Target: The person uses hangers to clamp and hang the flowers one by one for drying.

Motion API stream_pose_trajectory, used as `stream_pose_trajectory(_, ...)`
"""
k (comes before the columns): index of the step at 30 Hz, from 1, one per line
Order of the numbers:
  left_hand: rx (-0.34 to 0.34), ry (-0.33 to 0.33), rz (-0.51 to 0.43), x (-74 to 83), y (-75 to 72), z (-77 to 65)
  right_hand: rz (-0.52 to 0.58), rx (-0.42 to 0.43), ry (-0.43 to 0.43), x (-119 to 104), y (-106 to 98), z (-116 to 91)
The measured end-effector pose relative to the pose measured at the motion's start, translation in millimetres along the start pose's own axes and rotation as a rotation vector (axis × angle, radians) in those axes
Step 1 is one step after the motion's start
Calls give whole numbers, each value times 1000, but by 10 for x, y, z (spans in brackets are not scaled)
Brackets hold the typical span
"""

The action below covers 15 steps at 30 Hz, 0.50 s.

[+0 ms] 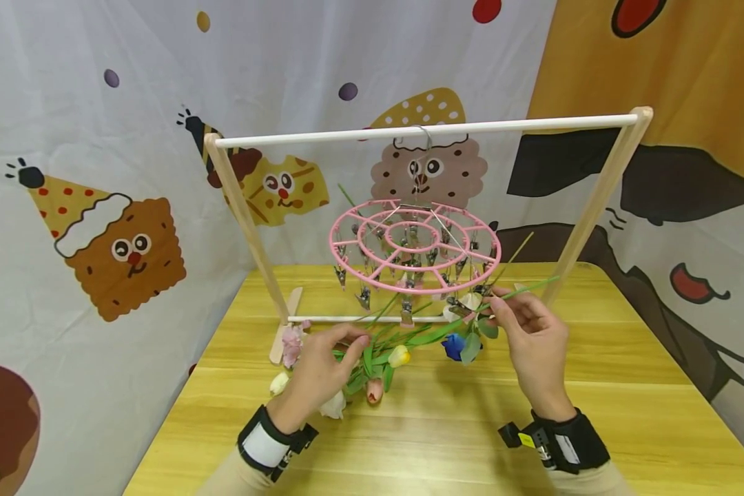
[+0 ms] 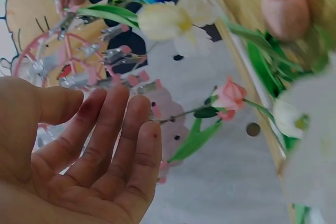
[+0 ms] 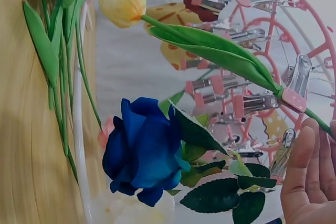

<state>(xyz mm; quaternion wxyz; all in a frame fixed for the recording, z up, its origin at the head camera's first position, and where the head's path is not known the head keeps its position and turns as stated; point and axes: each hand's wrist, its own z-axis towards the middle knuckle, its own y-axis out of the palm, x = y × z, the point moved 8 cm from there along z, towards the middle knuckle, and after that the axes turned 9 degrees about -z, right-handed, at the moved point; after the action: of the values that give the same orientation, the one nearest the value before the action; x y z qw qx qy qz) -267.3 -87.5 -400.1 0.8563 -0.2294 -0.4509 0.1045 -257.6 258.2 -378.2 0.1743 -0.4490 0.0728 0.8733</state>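
Note:
A yellow tulip [image 3: 122, 7] hangs sideways, its stem caught in a pink-tipped metal clip [image 3: 294, 99]. By that clip my right hand [image 1: 536, 344] pinches the stem between thumb and fingers. My left hand [image 1: 322, 368] is held with fingers loosely bent and nothing between them, as the left wrist view shows. Beside it on the table lie several artificial flowers, among them a peach tulip [image 1: 375, 391] and a white tulip [image 1: 279, 383]. A blue rose [image 3: 144, 150] and a pink rose [image 2: 229, 95] hang from the round pink clip hanger [image 1: 415, 244].
The hanger's hook sits on the white top bar [image 1: 322, 136] of a wooden rack [image 1: 248, 227] standing on the table [image 1: 409, 441]. A pink flower [image 1: 293, 344] lies by the rack's left foot. A cartoon-printed cloth [image 1: 273, 62] covers the wall behind.

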Motion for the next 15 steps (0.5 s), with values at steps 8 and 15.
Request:
stream_pose_trajectory(8, -23, -37, 70, -209, -5, -13, -27, 26, 29, 79, -90, 78)
stream_pose_trajectory(15, -94, -91, 175, -400, 101, -39, -26, 54, 76, 166, -136, 175)
